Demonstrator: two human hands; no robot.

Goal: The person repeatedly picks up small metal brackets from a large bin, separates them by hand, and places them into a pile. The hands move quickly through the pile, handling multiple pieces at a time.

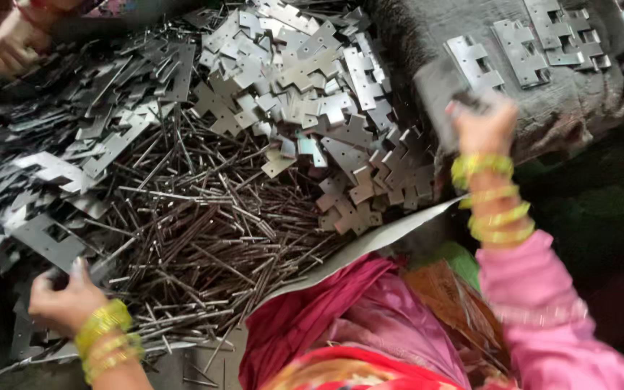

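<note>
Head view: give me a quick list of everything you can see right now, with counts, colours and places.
Metal hinge plates: too many to count, grey, heaped across the upper middle and left.
Metal pins: too many to count, dark and thin, piled in the centre.
Plates on cloth: several, silver, laid flat at upper right.
Grey cloth: one, under those plates.
Another person's hands: top left corner, by the heap.
Pink clothing: bottom centre, the person's own.
Left hand: yellow bangles, on plates at lower left.
Right hand: yellow bangles, pink sleeve, holding a blurred grey plate at the cloth's edge.
</note>
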